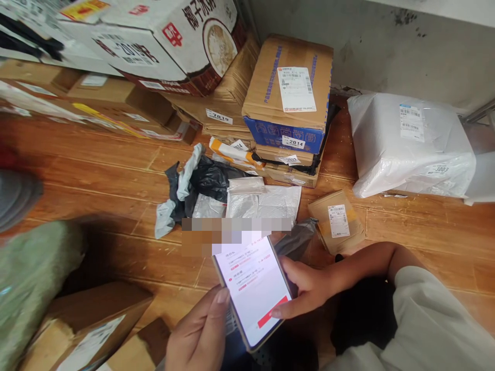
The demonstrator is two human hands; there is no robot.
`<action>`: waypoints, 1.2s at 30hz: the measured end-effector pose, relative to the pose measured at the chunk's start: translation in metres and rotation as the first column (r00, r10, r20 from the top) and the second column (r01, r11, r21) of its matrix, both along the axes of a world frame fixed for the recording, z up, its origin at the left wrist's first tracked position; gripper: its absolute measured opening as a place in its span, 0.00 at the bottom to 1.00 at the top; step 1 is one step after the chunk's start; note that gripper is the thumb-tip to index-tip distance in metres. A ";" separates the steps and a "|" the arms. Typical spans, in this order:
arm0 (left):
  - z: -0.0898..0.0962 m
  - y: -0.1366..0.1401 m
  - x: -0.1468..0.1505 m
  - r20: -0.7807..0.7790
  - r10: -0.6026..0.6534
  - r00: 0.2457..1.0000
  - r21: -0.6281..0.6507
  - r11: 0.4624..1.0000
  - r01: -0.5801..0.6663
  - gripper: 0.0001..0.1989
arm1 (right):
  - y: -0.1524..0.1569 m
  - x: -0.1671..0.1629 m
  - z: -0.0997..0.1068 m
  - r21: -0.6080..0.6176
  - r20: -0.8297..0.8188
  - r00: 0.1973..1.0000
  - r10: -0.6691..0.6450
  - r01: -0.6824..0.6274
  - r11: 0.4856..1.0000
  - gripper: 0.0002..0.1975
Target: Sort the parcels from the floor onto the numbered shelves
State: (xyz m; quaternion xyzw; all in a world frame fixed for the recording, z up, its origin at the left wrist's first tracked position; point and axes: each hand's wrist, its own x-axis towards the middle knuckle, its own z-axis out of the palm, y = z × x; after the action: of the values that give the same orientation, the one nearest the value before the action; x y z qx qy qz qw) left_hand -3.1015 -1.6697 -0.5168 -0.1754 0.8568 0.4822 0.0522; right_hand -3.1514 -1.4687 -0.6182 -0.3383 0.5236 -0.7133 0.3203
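A smartphone [255, 293] with a lit white screen is held up at the lower middle, tilted. My left hand [201, 330] pinches its left edge, thumb in front. At the right edge is my right hand [305, 288], its fingers along the side and its thumb on the red button at the bottom of the screen. Part of the display's top is blurred by pixel blocks. Something with printed lines shows just behind the phone's lower left edge; I cannot make out what it is.
Beyond the phone, a silver mailer [278, 201] and a crumpled black bag [212, 178] lie on the wooden floor [116, 170]. Behind stands a stacked blue-and-brown carton [286, 103]. A white wrapped parcel [410, 149] is at right, a flat box [336, 221] nearer, cartons [88, 324] at lower left.
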 end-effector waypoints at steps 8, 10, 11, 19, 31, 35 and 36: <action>-0.003 0.008 0.005 -0.017 0.053 0.998 0.168 0.985 -0.049 0.31 | 0.006 0.004 0.015 0.041 0.010 1.000 -0.021 0.021 0.999 0.37; 0.000 0.009 0.002 -0.031 0.044 0.999 0.177 0.983 -0.037 0.32 | 0.009 0.002 0.023 0.061 0.039 0.999 -0.005 0.003 0.998 0.37; 0.002 0.009 0.001 -0.037 0.045 0.998 0.177 0.983 -0.038 0.32 | 0.010 0.001 0.027 0.068 0.048 0.999 0.006 -0.009 0.998 0.37; 0.010 0.012 0.001 0.018 0.022 1.000 0.202 0.979 -0.025 0.37 | 0.009 -0.001 0.025 0.030 0.015 0.959 -0.282 0.282 0.959 0.10; 0.013 0.010 -0.001 -0.012 0.022 1.000 0.203 0.979 -0.019 0.36 | 0.011 -0.041 0.052 -0.025 -0.882 0.375 -0.285 0.567 0.823 0.37; 0.013 0.012 -0.002 -0.008 0.019 1.000 0.210 0.978 -0.017 0.36 | 0.002 -0.042 0.055 0.038 -0.908 0.365 -0.205 0.560 0.827 0.42; 0.014 0.013 -0.003 -0.008 0.020 1.000 0.210 0.978 -0.018 0.36 | 0.001 -0.042 0.055 0.042 -0.910 0.364 -0.199 0.559 0.828 0.42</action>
State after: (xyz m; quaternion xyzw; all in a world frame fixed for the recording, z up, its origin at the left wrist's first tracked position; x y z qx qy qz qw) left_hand -3.1040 -1.6568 -0.5033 -0.1744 0.7997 0.5713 0.0614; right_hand -3.1937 -1.4676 -0.5629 -0.4594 0.7913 -0.3857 -0.1181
